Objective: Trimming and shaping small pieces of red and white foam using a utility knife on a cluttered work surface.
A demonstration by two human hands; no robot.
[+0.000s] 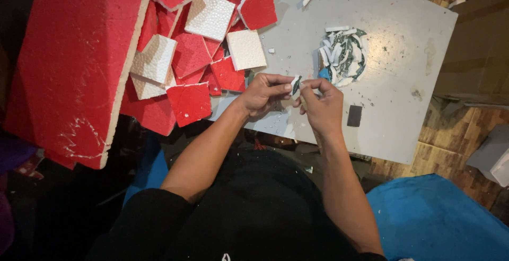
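both hands meet over the near left part of the grey board point(392, 54): the left hand point(263, 94) and right hand point(322, 104) pinch one small white-and-green strip point(296, 84) between fingertips. a pile of like strips point(343, 55) lies just beyond, mid-board; red-and-white foam pieces point(201, 43) crowd the left edge; a dark block point(354, 115) sits near the front edge

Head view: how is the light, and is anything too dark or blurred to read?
Head view: the grey board is evenly lit, without harsh glare; both hands, left hand and right hand, and the small scrap pinched between them are sharp; the pile of white and green strips reads clearly; the lower left corner and the dark clothing sink into shadow, with details lost.
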